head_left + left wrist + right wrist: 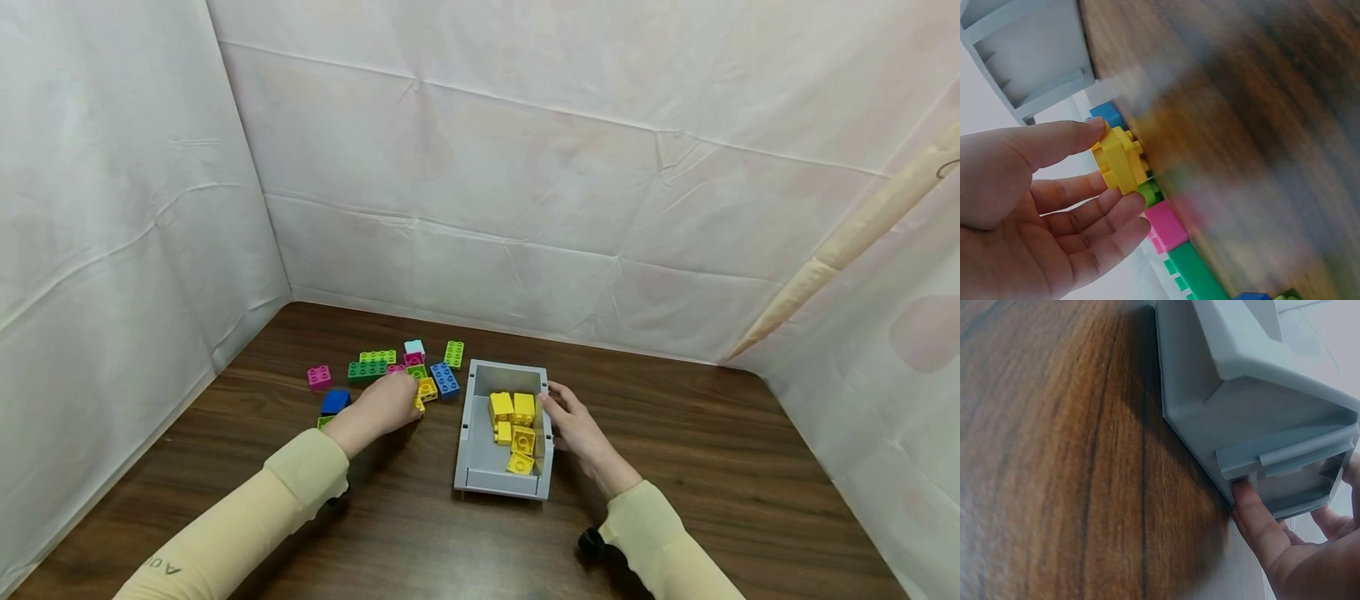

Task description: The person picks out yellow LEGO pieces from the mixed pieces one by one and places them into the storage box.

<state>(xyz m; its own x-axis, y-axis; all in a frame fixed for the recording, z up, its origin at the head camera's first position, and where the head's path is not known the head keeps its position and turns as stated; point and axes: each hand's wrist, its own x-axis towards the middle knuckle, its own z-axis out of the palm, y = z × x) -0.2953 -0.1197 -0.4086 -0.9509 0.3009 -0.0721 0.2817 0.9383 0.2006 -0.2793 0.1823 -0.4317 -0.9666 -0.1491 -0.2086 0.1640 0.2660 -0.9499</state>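
Observation:
My left hand (384,405) pinches a yellow toy brick (1120,164) between thumb and fingers, at the near edge of the loose bricks. Another yellow brick (427,388) lies just past the fingertips. To the right stands a grey open-fronted bin (482,454) with several yellow bricks (523,442) inside. My right hand (583,432) holds the bin's right side, its thumb at the upper edge. In the right wrist view, the fingers (1260,519) touch the bin's ridged outer wall.
Around the left hand lie a dark green brick (367,371), a blue brick (445,379), a pink brick (318,377), a dark blue brick (335,402) and lime bricks (453,354). The brown wooden table (675,417) meets white cloth walls (525,167) at the back and sides.

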